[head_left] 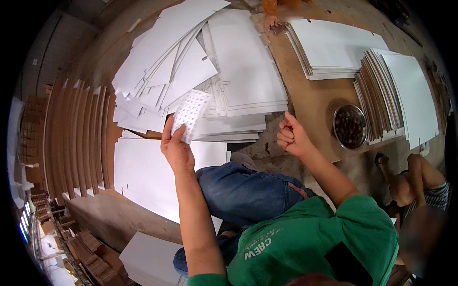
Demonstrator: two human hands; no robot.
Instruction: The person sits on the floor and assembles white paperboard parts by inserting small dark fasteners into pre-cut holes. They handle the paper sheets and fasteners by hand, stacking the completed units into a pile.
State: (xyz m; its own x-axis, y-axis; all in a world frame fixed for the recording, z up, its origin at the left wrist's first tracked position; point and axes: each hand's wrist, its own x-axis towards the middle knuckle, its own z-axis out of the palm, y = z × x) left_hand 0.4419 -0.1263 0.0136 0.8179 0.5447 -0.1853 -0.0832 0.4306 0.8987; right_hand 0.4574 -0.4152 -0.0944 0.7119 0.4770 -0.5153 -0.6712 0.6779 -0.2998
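- Noted pinched between thumb and fingers of left hand (179, 151): thin white sheet (192, 113), oblong, tilted to the right at top, with rows of small dark marks; positioned in front of stacked panel edges.
- Seen to the right and well apart: right hand (292, 135), with fingers curled toward palm and one digit pointing upward. Cannot tell from this angle: tips pressed together or closed on something tiny.
- Observed beyond left hand: fan of white panels (191, 74), smooth-faced, straight-edged, overlapping at uneven angles, with small notches along edges.
- Found just beside fan: squared pile of white panels (243, 62), more evenly layered.
- Recorded below left hand: broad flat white panel (148, 174), smooth and bright.
- Noted at far left: row of brown cardboard boards (76, 138), standing on edge, slightly bowed in view.
- Seen at right on brown board (307, 97), flat and matt: round metal bowl (335, 128) containing dark, rounded pieces (352, 126).
- Found near bowl: leaning stack of white-faced, brown-backed panels (381, 95).
- Observed at top: co-worker's hand (271, 22), below orange sleeve (270, 7).
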